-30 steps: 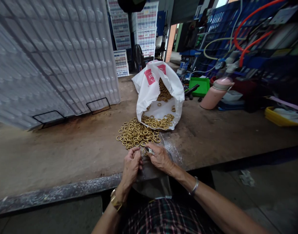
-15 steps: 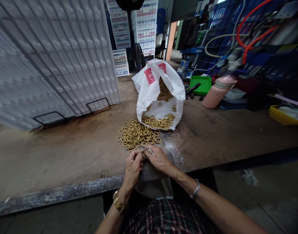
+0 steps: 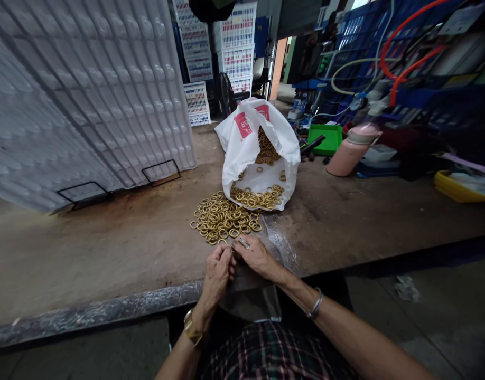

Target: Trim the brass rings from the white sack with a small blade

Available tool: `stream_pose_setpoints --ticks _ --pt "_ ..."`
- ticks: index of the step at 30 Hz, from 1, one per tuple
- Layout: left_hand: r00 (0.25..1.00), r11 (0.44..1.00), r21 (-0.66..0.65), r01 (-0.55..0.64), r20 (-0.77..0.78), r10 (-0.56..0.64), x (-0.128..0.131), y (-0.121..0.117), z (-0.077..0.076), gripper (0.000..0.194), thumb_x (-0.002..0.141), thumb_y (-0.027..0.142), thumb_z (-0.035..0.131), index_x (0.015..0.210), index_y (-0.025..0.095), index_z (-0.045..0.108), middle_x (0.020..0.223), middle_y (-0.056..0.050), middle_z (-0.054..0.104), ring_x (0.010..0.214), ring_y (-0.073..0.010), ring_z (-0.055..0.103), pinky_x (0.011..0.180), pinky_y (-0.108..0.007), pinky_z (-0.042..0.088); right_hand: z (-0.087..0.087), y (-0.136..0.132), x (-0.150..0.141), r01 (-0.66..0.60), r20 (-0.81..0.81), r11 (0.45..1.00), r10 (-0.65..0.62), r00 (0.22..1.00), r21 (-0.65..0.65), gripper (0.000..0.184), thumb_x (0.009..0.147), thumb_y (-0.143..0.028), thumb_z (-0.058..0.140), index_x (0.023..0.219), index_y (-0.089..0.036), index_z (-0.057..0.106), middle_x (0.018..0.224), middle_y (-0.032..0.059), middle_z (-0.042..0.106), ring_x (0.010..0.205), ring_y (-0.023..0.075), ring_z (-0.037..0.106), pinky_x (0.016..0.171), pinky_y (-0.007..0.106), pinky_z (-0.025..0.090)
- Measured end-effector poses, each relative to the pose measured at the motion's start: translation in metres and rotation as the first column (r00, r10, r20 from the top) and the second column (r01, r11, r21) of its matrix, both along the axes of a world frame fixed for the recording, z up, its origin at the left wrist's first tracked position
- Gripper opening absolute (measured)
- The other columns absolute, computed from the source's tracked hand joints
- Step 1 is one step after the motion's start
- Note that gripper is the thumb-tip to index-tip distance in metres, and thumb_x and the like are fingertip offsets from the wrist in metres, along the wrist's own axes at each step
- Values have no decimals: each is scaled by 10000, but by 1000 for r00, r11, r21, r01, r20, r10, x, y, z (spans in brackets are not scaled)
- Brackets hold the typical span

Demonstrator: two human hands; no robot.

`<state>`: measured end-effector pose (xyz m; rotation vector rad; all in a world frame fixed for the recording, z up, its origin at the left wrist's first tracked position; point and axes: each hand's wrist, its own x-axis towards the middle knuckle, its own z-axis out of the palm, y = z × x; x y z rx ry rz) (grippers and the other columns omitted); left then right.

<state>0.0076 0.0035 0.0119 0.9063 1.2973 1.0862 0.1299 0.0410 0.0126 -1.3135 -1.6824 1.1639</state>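
Observation:
My left hand (image 3: pixel 217 269) is closed in a pinch at the near side of a pile of brass rings (image 3: pixel 222 216). A ring seems to sit between its fingertips, mostly covered by the fingers. Closed as well, my right hand (image 3: pixel 256 257) meets it fingertip to fingertip. A small silvery metal piece (image 3: pixel 243 243) shows along its index finger; its full shape is hidden. Just behind the pile, a torn white bag (image 3: pixel 262 182) lies on its side with more brass rings inside and spilling from its mouth.
The worktable (image 3: pixel 119 248) has a plastic-wrapped front edge. Ribbed clear plastic trays (image 3: pixel 119 89) stand at left beside black wire stands (image 3: pixel 84 192). To the right are a pink bottle (image 3: pixel 347 153), a green bin (image 3: pixel 325 138) and a yellow tray (image 3: pixel 460 189).
My hands stay together in front of the pile, with only slight finger movement. The ring between the fingertips shows less now. The view has shifted a little.

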Motion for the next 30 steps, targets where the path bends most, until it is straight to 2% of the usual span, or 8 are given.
stream_pose_setpoints --ticks 5,10,19,22,25,27,30 --pt "998 1000 3 12 55 -12 -3 -2 0 304 741 469 568 748 169 520 552 63 479 397 -39 388 372 -145 305 5 -2 -1 -21 -62 999 19 998 -28 221 778 -300 459 602 -168 482 562 -41 451 552 93 399 526 215 316" --pt "997 1000 -9 24 80 -23 -3 -5 3 323 739 483 572 746 164 517 556 62 473 399 -36 377 376 -148 298 7 -3 -1 -55 -156 992 37 987 -117 218 784 -275 430 610 -165 502 566 -27 518 544 98 459 543 218 355" --pt "991 998 35 47 124 -51 -5 -7 3 346 739 504 571 739 163 513 584 51 483 414 -37 384 393 -155 300 10 -7 -1 -70 -210 986 37 977 -152 212 815 -313 427 673 -173 498 561 -37 526 495 82 439 496 200 350" --pt "989 996 23 90 117 -92 -6 -8 4 338 748 500 559 755 164 519 586 50 486 414 -39 385 392 -155 300 8 -7 -1 -41 -198 991 15 980 -130 195 809 -326 444 701 -173 498 571 -40 521 517 87 453 515 205 363" --pt "986 993 5 119 113 -119 -7 -8 5 338 744 508 553 763 172 519 574 51 489 411 -46 394 389 -158 303 7 -6 -1 -9 -108 999 5 994 -37 170 783 -297 479 671 -172 502 561 -49 486 531 86 435 523 203 347" --pt "988 993 -1 115 107 -114 -8 -9 6 340 739 513 555 754 176 511 571 51 494 411 -50 398 385 -159 301 8 -6 -2 -13 -39 1000 14 999 23 171 781 -281 483 652 -171 508 556 -52 465 530 84 411 515 202 325" --pt "988 993 7 116 101 -116 -8 -10 6 338 749 508 546 730 174 497 575 50 494 415 -47 400 391 -159 305 9 -7 -3 -36 -8 999 36 999 41 186 800 -284 461 661 -171 512 567 -48 458 542 88 399 509 201 315"
